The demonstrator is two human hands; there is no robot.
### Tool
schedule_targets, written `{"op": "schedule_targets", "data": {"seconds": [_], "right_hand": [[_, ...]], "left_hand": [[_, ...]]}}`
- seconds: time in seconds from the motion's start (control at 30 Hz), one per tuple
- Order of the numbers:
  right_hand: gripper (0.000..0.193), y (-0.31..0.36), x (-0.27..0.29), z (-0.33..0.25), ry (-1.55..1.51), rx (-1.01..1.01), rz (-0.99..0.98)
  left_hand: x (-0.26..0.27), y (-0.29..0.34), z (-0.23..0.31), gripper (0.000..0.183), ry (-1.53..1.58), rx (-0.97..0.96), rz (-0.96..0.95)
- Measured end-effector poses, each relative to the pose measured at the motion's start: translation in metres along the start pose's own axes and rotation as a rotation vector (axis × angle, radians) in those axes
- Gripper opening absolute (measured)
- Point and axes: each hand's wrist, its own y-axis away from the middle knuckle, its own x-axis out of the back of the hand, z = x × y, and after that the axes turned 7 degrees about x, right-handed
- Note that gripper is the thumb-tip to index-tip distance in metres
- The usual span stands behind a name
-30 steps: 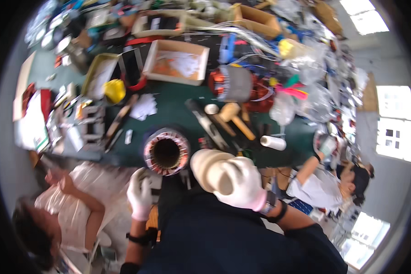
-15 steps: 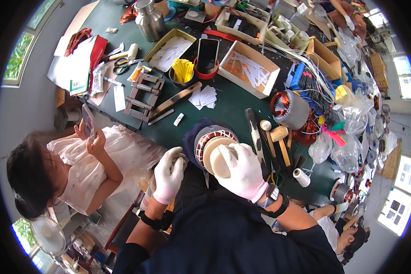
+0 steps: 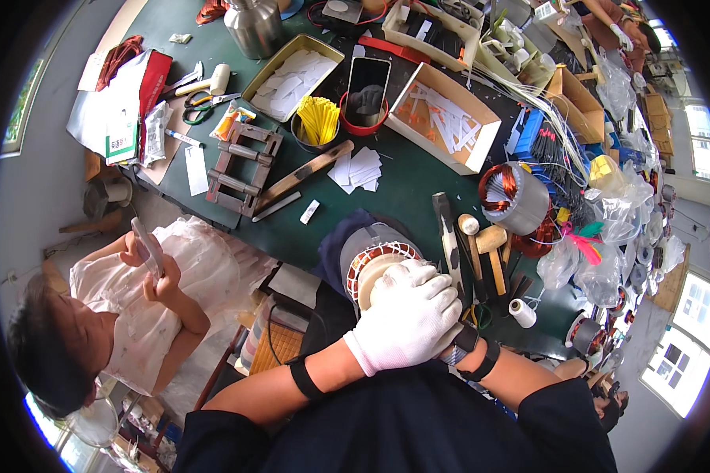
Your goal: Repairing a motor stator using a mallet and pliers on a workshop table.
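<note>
A grey cylindrical motor stator stands at the near edge of a green workbench, beside a bunched dark-blue cloth, its rim laced red and white. One round cream disc sits over its opening, mostly covered by two white-gloved hands. The left hand lies across the right hand, fingers together and slightly bent; whether they grip cannot be told. The right fingers are largely hidden, their spread unclear, over the disc. Around them: three mallets, two more copper-wound stators, one white thread spool and one cup of yellow strips.
</note>
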Motion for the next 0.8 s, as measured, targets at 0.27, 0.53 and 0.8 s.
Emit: {"op": "schedule_targets", "data": {"seconds": [0.27, 0.53, 0.8], "right_hand": [[0.047, -0.028, -0.014, 0.016, -0.238, 0.026, 0.04], [0.043, 0.001, -0.026, 0.017, -0.378, 0.073, 0.082], [0.039, 0.006, -0.042, 0.032, -0.181, 0.088, 0.432]], "left_hand": [[0.007, -0.017, -0.016, 0.025, 0.166, 0.012, -0.023], [0.014, -0.019, -0.022, 0.021, 0.283, -0.066, 0.03], [0.017, -0.007, -0.024, 0.016, 0.373, -0.091, 0.069]]}}
